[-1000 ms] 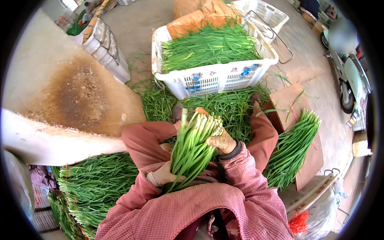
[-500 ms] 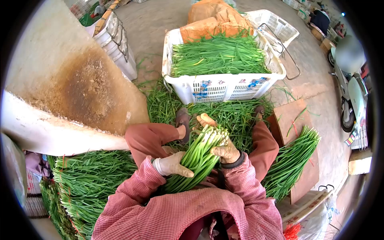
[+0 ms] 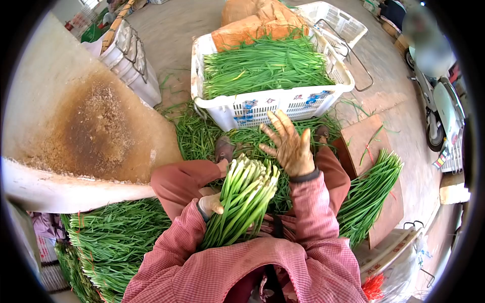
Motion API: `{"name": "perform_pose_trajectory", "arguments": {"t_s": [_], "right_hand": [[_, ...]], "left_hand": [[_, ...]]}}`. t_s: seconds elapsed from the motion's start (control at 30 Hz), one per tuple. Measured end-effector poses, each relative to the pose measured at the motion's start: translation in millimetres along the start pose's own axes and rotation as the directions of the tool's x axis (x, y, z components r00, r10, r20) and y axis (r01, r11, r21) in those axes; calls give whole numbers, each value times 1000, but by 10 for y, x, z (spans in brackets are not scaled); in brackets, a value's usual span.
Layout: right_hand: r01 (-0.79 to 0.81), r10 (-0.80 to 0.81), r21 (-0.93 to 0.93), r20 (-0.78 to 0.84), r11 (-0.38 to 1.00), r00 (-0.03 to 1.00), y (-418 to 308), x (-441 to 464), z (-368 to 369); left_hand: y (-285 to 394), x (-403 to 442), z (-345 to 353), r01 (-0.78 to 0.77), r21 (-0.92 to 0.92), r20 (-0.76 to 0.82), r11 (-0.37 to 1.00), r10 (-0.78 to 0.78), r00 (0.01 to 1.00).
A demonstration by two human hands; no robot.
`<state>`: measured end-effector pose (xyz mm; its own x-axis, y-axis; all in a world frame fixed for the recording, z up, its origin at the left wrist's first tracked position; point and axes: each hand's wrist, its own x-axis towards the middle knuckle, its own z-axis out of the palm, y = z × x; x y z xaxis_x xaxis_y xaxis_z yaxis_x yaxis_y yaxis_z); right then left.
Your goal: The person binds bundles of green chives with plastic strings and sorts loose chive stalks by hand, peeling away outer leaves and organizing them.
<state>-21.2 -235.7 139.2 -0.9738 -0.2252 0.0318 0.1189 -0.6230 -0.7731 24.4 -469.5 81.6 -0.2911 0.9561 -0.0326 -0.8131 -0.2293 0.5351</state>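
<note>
A bunch of green stalks with pale ends (image 3: 247,187) is held in front of my body, pale ends pointing away from me. My left hand (image 3: 210,204), in a light glove, grips its left side, thumb on top; its other fingers are hidden. My right hand (image 3: 290,144), in a stained glove, is raised beyond and to the right of the bunch, fingers spread, holding nothing. Loose green leaves (image 3: 202,134) cover the floor under and around my feet.
Ahead stands a white crate (image 3: 273,103) full of greens. Tied bundles (image 3: 118,242) are stacked at left. Another bunch (image 3: 371,197) lies on a brown board (image 3: 361,139) at right. A scooter (image 3: 444,108) and a person (image 3: 391,12) are farther off.
My right hand has let go of the bunch and moved up and away with its fingers spread. My left hand has stayed on the bunch, which is now more upright.
</note>
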Motion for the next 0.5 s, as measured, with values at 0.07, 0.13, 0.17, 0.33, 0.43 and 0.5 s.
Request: {"name": "perform_pose_trajectory", "arguments": {"t_s": [0.07,0.13,0.17,0.33,0.43,0.5], "right_hand": [[-110,111,-41,26,993,993,-13,58,14],[-331,295,102,264,938,918,203,4,94],[-487,389,220,370,846,843,376,-14,162],[45,-73,-192,-138,980,988,485,73,-12],[-29,-452,-775,-399,632,798,108,76,-517],[-500,-508,-842,-526,201,682,-225,-28,-908]], "left_hand": [[-85,31,-95,-4,-29,7,1000,5,1000],[-158,61,-143,-3,-84,-13,996,2,1000],[-176,73,-147,-4,-103,-24,995,2,1000],[-156,39,-163,1,-161,-64,987,-12,998],[-125,49,-145,0,-170,-65,985,-11,998],[-111,79,-141,-10,-176,-51,984,1,999]]}}
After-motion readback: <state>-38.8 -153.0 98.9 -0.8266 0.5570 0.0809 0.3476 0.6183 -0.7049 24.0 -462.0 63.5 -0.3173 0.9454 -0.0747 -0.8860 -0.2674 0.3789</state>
